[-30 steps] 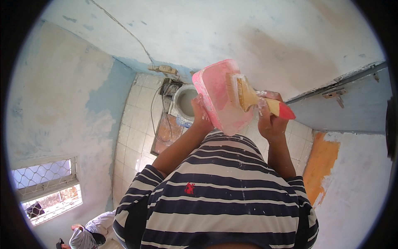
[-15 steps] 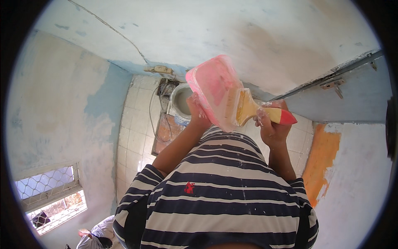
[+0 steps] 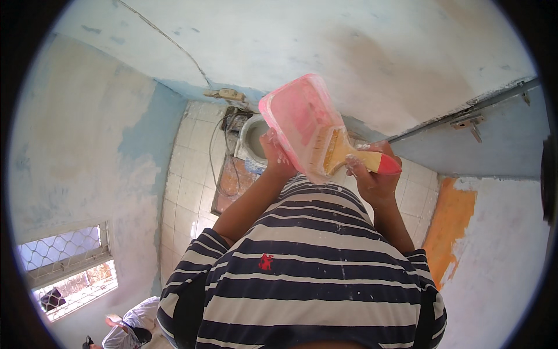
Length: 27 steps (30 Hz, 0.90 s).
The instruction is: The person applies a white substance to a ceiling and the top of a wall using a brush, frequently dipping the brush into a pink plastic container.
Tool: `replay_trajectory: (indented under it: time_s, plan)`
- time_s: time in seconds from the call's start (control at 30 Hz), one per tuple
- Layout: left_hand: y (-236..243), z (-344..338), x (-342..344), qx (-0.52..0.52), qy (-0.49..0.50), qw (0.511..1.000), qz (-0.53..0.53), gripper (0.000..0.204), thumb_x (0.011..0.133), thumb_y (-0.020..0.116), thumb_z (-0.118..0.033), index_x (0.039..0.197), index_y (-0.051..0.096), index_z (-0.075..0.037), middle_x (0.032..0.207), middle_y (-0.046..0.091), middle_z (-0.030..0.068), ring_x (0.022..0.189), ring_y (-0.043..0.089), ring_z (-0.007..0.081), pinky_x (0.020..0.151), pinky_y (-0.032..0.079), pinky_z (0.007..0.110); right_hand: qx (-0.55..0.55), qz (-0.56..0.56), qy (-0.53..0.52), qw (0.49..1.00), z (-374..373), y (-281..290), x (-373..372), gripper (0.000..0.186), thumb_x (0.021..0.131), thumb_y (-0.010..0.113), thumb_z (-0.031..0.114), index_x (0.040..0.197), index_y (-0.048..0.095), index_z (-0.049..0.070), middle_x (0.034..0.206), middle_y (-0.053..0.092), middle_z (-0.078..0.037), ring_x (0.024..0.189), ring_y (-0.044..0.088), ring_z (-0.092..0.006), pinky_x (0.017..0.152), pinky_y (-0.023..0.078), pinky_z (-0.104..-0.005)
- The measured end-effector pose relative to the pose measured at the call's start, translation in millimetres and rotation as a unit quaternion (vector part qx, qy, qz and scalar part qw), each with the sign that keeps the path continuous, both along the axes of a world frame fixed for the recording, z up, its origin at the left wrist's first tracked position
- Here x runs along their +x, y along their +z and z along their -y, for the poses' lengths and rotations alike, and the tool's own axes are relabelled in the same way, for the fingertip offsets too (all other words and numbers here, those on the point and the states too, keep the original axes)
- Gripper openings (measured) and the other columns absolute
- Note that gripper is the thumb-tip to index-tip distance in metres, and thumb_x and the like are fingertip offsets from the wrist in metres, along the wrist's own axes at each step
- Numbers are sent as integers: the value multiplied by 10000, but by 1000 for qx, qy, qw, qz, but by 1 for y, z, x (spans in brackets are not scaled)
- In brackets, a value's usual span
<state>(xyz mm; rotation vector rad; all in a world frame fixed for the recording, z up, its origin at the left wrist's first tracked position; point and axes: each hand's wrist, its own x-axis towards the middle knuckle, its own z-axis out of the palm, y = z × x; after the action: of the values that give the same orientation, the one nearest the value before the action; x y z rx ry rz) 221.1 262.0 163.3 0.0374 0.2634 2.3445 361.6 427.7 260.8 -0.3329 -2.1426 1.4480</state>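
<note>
My left hand (image 3: pixel 278 154), speckled with white, holds a pink plastic tray (image 3: pixel 296 107) by its left side, tilted above the floor. In my right hand (image 3: pixel 375 177) is a wide paintbrush (image 3: pixel 334 152) with a pale wooden, red-tipped handle. Its bristles lie against the lower right inside of the tray, where the pink is covered with a thin whitish film. Behind the tray and my left hand, partly hidden, stands a round bucket (image 3: pixel 253 139) with greyish white contents.
Cables and a terracotta-coloured board (image 3: pixel 229 183) lie beside the bucket on the tiled floor (image 3: pixel 185 157). Patchy walls (image 3: pixel 87 128) surround me. A grey door (image 3: pixel 494 145) is at the right, a grilled window (image 3: pixel 64 256) at the lower left, and another person (image 3: pixel 125 328) below it.
The tray has moved up and left. My right hand has shifted left with the brush, whose bristles are now lower in the tray.
</note>
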Motion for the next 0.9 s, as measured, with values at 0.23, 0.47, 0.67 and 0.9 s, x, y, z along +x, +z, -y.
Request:
replay_trajectory:
  time_s: [0.23, 0.47, 0.67, 0.9]
  plan:
    - [4, 2, 6, -98, 43, 993, -40, 605, 927, 374, -464, 1355, 455, -44, 1294, 561, 125, 1170, 557, 285, 1007, 451, 436, 24, -12, 24, 999, 4, -7, -5, 290, 777, 805, 188, 880, 579, 40, 669, 632, -100, 557, 643, -234, 534, 486, -305]
    - [7, 8, 7, -140, 58, 988, -5, 621, 922, 366, -485, 1360, 455, -54, 1309, 552, 123, 1190, 544, 285, 1016, 445, 436, 52, -20, 36, 998, 13, -4, -11, 300, 767, 816, 192, 885, 585, 41, 665, 636, -99, 555, 642, -238, 525, 484, -307]
    - [14, 14, 6, -149, 47, 988, -3, 617, 920, 358, -484, 1348, 470, -53, 1299, 559, 124, 1176, 553, 288, 1010, 450, 437, 142, -64, 46, 987, 24, -3, -16, 300, 760, 818, 185, 904, 598, 39, 698, 650, -111, 578, 654, -244, 528, 490, -309]
    - [-11, 28, -5, -163, 36, 985, -33, 527, 961, 337, -403, 1284, 503, -21, 1232, 592, 119, 1073, 611, 248, 902, 520, 395, 155, -41, 38, 986, 42, -5, -25, 288, 762, 813, 181, 895, 601, 37, 723, 649, -121, 580, 654, -254, 528, 492, -324]
